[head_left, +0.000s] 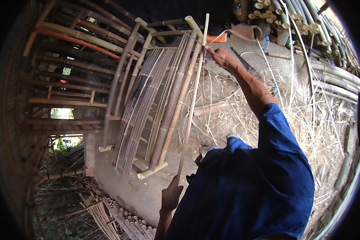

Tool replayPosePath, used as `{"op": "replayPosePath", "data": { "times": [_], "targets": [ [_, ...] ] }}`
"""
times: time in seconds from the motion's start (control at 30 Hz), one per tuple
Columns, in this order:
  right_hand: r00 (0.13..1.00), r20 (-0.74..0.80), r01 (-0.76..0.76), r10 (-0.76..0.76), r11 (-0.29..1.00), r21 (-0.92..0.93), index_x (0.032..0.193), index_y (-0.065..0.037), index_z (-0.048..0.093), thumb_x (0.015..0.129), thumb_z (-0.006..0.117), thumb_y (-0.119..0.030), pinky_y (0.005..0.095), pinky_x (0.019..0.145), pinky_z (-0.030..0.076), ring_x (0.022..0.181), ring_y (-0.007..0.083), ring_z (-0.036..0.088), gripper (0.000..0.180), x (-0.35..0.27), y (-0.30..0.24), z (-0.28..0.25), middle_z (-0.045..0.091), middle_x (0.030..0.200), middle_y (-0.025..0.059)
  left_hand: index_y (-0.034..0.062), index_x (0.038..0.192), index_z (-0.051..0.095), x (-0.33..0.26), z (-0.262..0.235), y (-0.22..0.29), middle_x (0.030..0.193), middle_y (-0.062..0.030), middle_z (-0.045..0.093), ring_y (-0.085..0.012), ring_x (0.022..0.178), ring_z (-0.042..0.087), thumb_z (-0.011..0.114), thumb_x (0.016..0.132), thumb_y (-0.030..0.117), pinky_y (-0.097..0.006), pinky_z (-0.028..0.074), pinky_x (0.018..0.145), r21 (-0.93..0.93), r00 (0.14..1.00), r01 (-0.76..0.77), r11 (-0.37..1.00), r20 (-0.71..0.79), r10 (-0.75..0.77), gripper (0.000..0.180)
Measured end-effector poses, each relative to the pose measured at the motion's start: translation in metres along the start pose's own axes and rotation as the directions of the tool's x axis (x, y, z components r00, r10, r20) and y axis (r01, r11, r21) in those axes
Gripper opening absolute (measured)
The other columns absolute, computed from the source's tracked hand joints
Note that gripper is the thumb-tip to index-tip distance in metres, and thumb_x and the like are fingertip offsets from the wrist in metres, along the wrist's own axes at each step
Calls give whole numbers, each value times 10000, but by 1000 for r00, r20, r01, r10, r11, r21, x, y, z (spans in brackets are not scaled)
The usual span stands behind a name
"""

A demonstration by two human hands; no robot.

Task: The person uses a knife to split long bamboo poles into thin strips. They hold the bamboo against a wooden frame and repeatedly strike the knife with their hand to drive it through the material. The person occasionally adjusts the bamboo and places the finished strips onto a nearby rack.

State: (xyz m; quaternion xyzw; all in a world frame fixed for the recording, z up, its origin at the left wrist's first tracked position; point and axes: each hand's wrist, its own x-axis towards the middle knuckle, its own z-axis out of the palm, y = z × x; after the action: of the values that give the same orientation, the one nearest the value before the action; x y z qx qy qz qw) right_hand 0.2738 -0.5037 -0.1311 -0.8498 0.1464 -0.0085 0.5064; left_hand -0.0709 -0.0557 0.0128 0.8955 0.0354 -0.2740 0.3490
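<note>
Strip ran just right of the bench, left hand closed round its near end. Right hand was by bench's far right corner, grip too small to tell. Slack left hold could have let it twist.

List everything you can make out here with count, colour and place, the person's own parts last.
Bamboo frame: one, brown, upper centre
Slats: many, brown, inside the frame
Bamboo strip: one, tan, along the frame's right side
Bamboo rails: several, mostly brown, left
Stacked poles: many, green and tan, upper right
Bottle: one, blue, below the stacked poles
Packet-like item: one, orange, top, right of the strip
Blade-like tool: one, dark, on the floor, upper right of centre
Shavings: uncountable, pale, floor right of centre
Bamboo offcuts: many, tan, lower left
Shirt: one, blue, lower right
Left grip: one, bare, closed on the strip's lower end
Right grip: one, bare, by the strip's upper part
</note>
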Motion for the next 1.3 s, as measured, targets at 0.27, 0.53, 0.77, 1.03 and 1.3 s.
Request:
{"op": "replayPosePath", "data": {
  "times": [0.27, 0.53, 0.77, 1.03, 1.3],
  "targets": [
    [982, 176, -187, 66, 466, 865, 755, 2, 615, 875, 670, -225, 336, 447, 487, 469, 192, 558, 262, -42, -52, 84, 587, 621, 94, -23, 1350, 526, 54, 0, -31, 781, -42, 638, -115, 684, 616, 512, 1030, 315, -273, 532, 648, -387, 997, -3, 922, 66, 31, 466],
    [876, 221, 464, -429, 875, -137, 938, 14, 616, 947, 378, -673, 462, 574, 528, 618, 326, 663, 728, -164, -83, 135, 631, 667, 184, 56, 1321, 576, 204, 0, 40, 641, 45, 454, -25, 452, 366, 509, 1032, 340, -216, 327, 407, -620, 998, -69, 781, -42, 55, 411],
    [993, -69, 52, -91, 899, -435, 841, -66, 608, 971, 161, -699, 391, 445, 496, 521, 202, 599, 786, -31, 26, 57, 617, 652, 83, 38, 1255, 630, 116, 24, 9, 597, 87, 391, -1, 471, 330, 521, 1027, 281, -206, 261, 428, -255, 960, -275, 927, -124, 251, 351],
    [918, 367, 358, -152, 719, -596, 811, -72, 663, 971, 210, -693, 420, 474, 521, 564, 252, 663, 785, -78, -43, 79, 649, 639, 133, 20, 1172, 608, 118, 12, -13, 687, -241, 518, -399, 599, 552, 477, 1017, 207, -425, 438, 560, 273, 867, -256, 927, -359, 345, 276],
    [968, -183, -48, -171, 589, -807, 713, -69, 584, 1034, 268, -545, 349, 368, 422, 464, 233, 602, 655, -26, 159, 84, 587, 561, 138, 64, 1160, 680, 53, -12, -95, 891, -136, 712, -217, 800, 697, 630, 942, 133, -317, 540, 711, -80, 920, -188, 979, -365, 147, 233]
  ]
}}
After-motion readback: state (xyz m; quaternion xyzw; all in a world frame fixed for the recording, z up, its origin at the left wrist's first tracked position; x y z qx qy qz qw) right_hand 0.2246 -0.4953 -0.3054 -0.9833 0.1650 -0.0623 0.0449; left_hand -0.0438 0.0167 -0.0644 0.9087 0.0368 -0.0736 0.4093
